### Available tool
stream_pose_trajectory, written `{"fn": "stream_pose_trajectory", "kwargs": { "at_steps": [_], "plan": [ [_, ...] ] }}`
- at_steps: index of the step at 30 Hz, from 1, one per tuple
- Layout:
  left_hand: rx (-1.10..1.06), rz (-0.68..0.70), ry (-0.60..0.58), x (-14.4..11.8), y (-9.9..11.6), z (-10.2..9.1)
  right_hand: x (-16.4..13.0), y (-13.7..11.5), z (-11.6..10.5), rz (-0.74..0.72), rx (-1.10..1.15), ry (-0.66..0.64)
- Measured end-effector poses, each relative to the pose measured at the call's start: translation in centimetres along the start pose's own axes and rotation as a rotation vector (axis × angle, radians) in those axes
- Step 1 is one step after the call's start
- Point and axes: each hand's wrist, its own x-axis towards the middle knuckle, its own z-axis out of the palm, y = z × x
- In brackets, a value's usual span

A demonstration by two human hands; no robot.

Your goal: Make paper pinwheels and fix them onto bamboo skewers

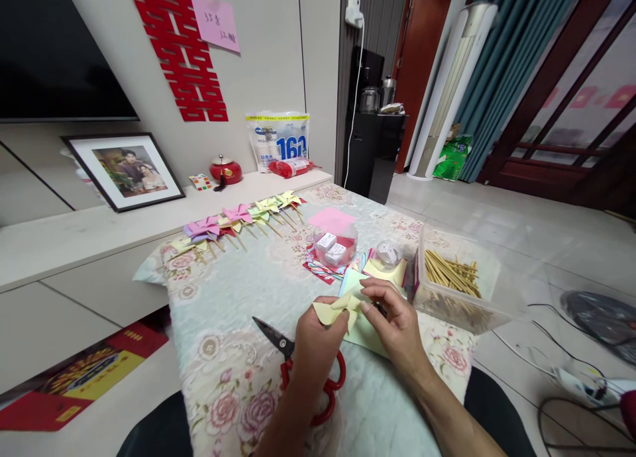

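Note:
A pale yellow paper pinwheel (352, 302) with its corners folded inward is between my hands. My left hand (318, 341) pinches it from the left, thumb on its front. My right hand (397, 321) has thumb and fingertips at its right edge, curled around the paper. A small dark object under my right palm is mostly hidden. Green paper sheets (368, 338) lie beneath my hands. Red-handled scissors (282, 344) rest on the table, partly covered by my left forearm, blades pointing up and left.
Finished pinwheels (237, 213) on sticks lie in a row along the table's far left. A clear tub (447, 298) of golden sticks stands at the right. Nearer the middle are a round container (342, 245) with small white boxes and a small clear container (388, 253).

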Motion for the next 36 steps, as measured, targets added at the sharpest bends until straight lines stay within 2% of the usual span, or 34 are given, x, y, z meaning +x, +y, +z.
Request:
{"fn": "stream_pose_trajectory", "kwargs": {
  "at_steps": [2, 4, 12, 17, 20, 25, 28, 36],
  "plan": [
    [-0.146, -0.132, -0.026, 0.1, -0.1, 0.0, 0.0, -0.1, -0.1, -0.011, -0.035, 0.016],
    [-0.181, -0.157, -0.029, 0.2, -0.1, 0.0, -0.1, -0.3, -0.1, -0.029, -0.07, -0.016],
    [0.157, 0.073, 0.053, -0.5, 0.6, 0.5, 0.0, -1.0, 0.2, -0.031, -0.126, -0.086],
    [0.214, 0.099, 0.075, -1.0, 1.4, 0.8, 0.0, -1.2, 0.3, -0.022, -0.131, -0.069],
    [0.09, 0.025, 0.035, -0.7, 0.9, 0.8, -0.2, -1.1, 0.2, -0.037, -0.153, -0.076],
    [-0.315, -0.198, -0.024, -0.1, -0.1, 0.4, -0.2, -1.1, 0.1, -0.088, -0.181, 0.021],
    [-0.492, -0.211, -0.059, 0.0, 0.1, 0.2, -0.2, -1.3, 0.1, -0.1, -0.171, 0.044],
    [-0.687, -0.254, -0.048, 0.1, 1.7, 0.2, -0.5, -1.9, 0.7, -0.061, -0.22, -0.083]
  ]
}}
